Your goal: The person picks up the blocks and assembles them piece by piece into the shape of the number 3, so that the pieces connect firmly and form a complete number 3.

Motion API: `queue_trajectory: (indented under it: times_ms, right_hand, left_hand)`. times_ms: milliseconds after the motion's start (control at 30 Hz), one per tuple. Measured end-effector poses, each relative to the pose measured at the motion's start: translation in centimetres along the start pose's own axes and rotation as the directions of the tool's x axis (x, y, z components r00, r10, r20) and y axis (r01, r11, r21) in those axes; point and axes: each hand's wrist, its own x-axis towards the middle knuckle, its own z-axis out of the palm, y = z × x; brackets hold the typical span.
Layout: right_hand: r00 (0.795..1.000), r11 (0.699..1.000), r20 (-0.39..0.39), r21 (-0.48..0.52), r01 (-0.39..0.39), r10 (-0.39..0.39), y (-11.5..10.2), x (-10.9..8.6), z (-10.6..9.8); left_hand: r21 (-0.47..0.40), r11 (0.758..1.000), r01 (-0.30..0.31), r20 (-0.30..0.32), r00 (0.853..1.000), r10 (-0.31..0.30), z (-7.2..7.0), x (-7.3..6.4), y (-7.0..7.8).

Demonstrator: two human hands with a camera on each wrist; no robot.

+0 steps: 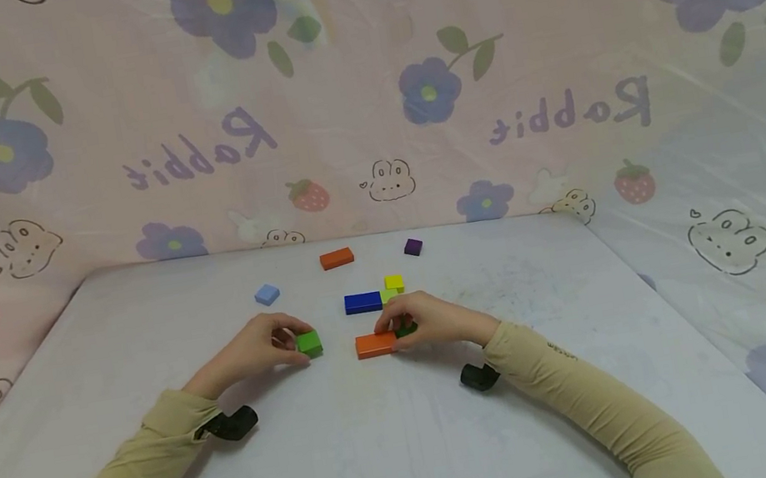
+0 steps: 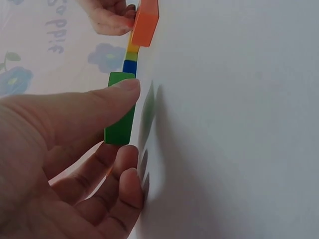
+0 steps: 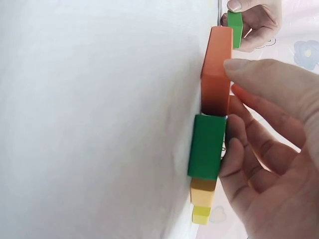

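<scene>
My left hand (image 1: 265,345) pinches a bright green block (image 1: 308,344) between thumb and fingers. In the left wrist view the thumb lies across the face of that green block (image 2: 117,133), close beside the white tabletop. To its right, my right hand (image 1: 435,322) grips an orange rectangular block (image 1: 374,345) near its right end. The right wrist view shows the thumb on the orange block (image 3: 217,55). A dark green block (image 3: 207,147) sits end to end with the orange one, partly covered by the right hand in the head view.
Behind the hands lie a dark blue block (image 1: 362,303), a lime block (image 1: 388,297) and a yellow block (image 1: 394,282) close together. Farther back are an orange-red block (image 1: 336,258), a purple block (image 1: 413,247) and a light blue block (image 1: 266,295). A printed cloth (image 1: 331,112) hangs behind the table.
</scene>
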Motion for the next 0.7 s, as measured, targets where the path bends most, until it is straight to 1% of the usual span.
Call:
queue_trajectory:
  times_ms: [167, 333, 433, 567, 700]
  right_hand:
    - [1.000, 1.000, -0.006, 0.002, 0.004, -0.004, 0.0, -0.1, 0.0]
    - [1.000, 1.000, -0.008, 0.001, -0.003, 0.003, -0.1, -0.1, 0.0]
    - [1.000, 1.000, -0.010, 0.003, -0.002, 0.002, -0.1, -0.1, 0.0]
    - [1.000, 1.000, -0.012, 0.008, 0.000, 0.000, 0.0, -0.1, 0.0]
    - [1.000, 1.000, -0.010, 0.004, 0.008, -0.008, 0.0, 0.0, 0.0]
  left_hand:
    - [-0.006, 1.000, -0.013, 0.007, 1.000, 0.013, 0.5, 0.4, 0.3]
    - [-0.018, 1.000, -0.002, 0.018, 1.000, 0.002, 0.8, 0.8, 0.7]
    - [-0.011, 1.000, -0.013, 0.026, 1.000, 0.013, 1.1, 1.2, 0.9]
    - [-0.001, 0.999, -0.047, 0.038, 0.998, 0.047, 1.5, 1.5, 1.1]
    - [0.001, 0.998, -0.062, 0.048, 0.997, 0.062, 1.8, 1.8, 1.3]
